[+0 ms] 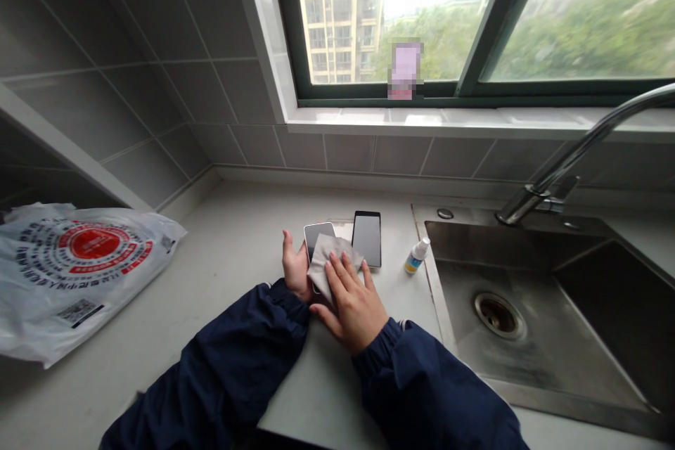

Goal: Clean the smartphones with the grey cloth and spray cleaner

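Observation:
My left hand (pixel 296 268) is wrapped around the lower part of a white-edged smartphone (pixel 315 230), its thumb raised at the side. A crumpled light grey cloth (pixel 320 269) covers much of that phone's screen. My right hand (pixel 357 306) holds the cloth against the screen, with its fingers laid over it. Just to the right, a second smartphone (pixel 368 240) with a dark frame and grey screen lies on the counter. A small white spray bottle (pixel 416 256) with a blue and yellow label stands between that phone and the sink.
The white counter (pixel 237 239) runs below a tiled wall and window. On the right is a steel sink (pixel 453 316) with a curved tap (pixel 585 148). At the far left lies a white plastic bag (pixel 89 260) with red and black print.

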Demonstrator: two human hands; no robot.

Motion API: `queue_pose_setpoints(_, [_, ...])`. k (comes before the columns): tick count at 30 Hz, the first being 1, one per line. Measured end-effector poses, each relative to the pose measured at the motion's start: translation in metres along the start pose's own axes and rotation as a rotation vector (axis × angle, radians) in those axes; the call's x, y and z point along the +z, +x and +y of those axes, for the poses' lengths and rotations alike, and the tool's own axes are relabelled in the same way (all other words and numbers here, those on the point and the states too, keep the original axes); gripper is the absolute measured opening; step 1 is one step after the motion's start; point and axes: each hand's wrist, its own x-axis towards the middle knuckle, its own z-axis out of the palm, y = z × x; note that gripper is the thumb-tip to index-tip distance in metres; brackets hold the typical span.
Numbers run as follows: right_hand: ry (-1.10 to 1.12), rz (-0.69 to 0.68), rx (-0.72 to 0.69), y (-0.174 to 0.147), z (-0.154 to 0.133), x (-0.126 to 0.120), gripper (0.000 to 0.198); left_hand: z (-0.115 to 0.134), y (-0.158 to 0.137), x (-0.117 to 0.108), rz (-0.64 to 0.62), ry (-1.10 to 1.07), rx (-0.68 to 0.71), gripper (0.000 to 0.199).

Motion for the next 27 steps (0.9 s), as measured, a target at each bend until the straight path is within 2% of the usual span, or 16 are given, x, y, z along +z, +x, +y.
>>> queue_pose_setpoints(4, [-0.002,0.038,-0.025,0.0,0.005,0.004,0.059,0.004,0.001,0.002,0.026,-0.006,0.005,0.086])
queue_pose_setpoints(9, [0.012,0.147,-0.004,-0.002,0.012,0.007,0.058,0.005,0.001,0.006,0.053,0.009,0.0,0.091])
queue_pose_setpoints(17, [0.023,0.281,-0.016,-0.003,0.016,0.01,0.056,0.001,0.003,-0.001,0.025,0.012,-0.011,0.085])
queue_pose_setpoints(20, [0.044,0.319,-0.014,-0.003,0.016,0.008,0.056,-0.001,0.005,-0.005,0.008,0.027,-0.002,0.076])
queue_pose_setpoints(27, [0.234,0.404,0.033,-0.003,0.017,0.007,0.048,-0.003,0.01,-0.019,-0.005,0.149,0.054,0.038])
